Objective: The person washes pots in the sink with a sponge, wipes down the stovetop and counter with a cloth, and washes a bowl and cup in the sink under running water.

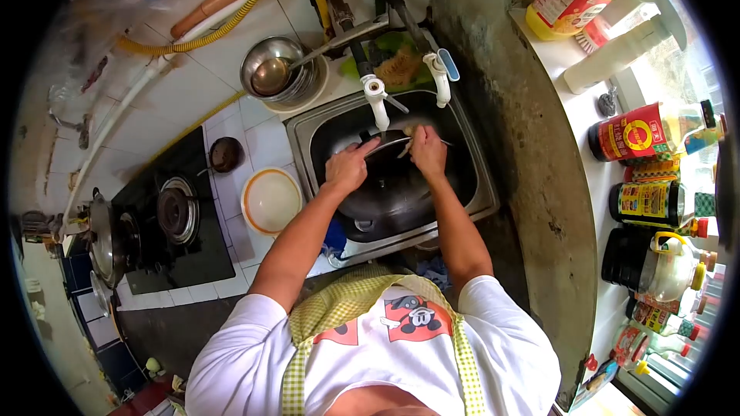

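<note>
the left hand and the right hand are apart, both at the upper rim of a dark pan, which lies within the basin of a metal sink. the left hand is clamped on the rim at the pan's left; the right hand is curled at the rim farther right, beside a small tan item, and whether it grips this item or the rim cannot be told. a white tap points down just beyond the rim, between the hands; a second tap, with a blue-tipped lever, stands to its right. left of the sink: a white bowl with an orange band, and, farther back, stacked metal bowls with a ladle resting in the top one. far left: a black gas stove. right: bottles along a windowsill, beyond a bare, stained wall.
</note>
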